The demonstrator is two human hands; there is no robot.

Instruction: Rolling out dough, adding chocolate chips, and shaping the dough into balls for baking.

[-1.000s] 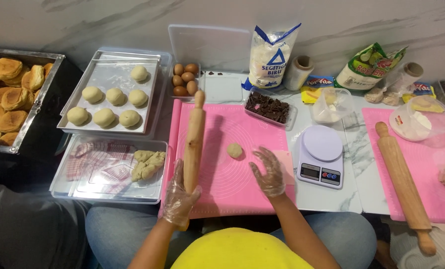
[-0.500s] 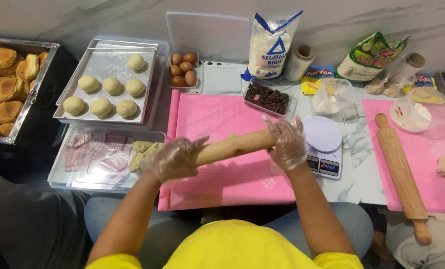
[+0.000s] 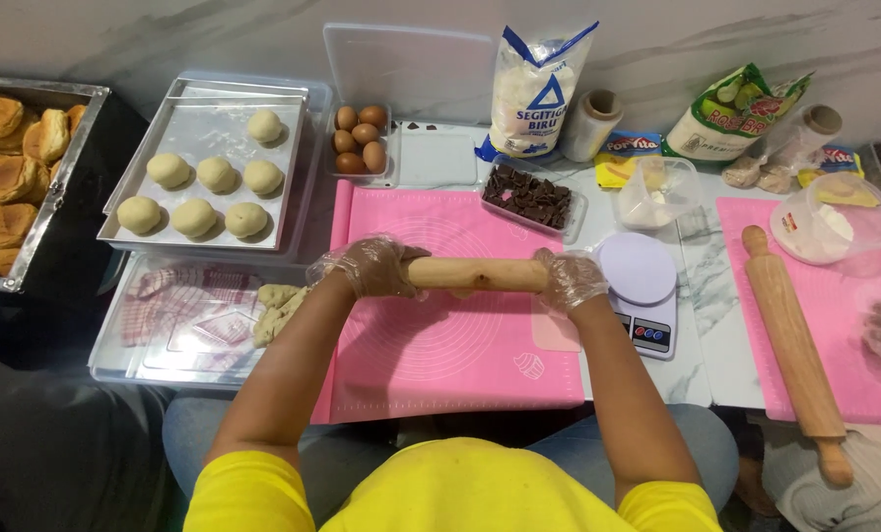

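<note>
1. The left hand [image 3: 373, 266] and right hand [image 3: 571, 279], both in thin clear plastic gloves, are wrapping around the two ends of a wooden rolling pin [image 3: 477, 274]; each hand is closed on the pin, and the two are well apart.
2. The pin is lying crosswise over the middle of the pink silicone mat [image 3: 440, 345] on the table [image 3: 702, 360], just left of the white kitchen scale [image 3: 640, 291].
3. Judgement: the pin is looking stiff, solid and moderately heavy; the smooth wood against the loose gloves may be slipping, so the end grips suit it.
4. A raw dough lump [image 3: 281, 307] is sitting in the near-left tray [image 3: 145, 355]; it is probably soft and sticky.
5. Any dough under the pin is hidden.
</note>
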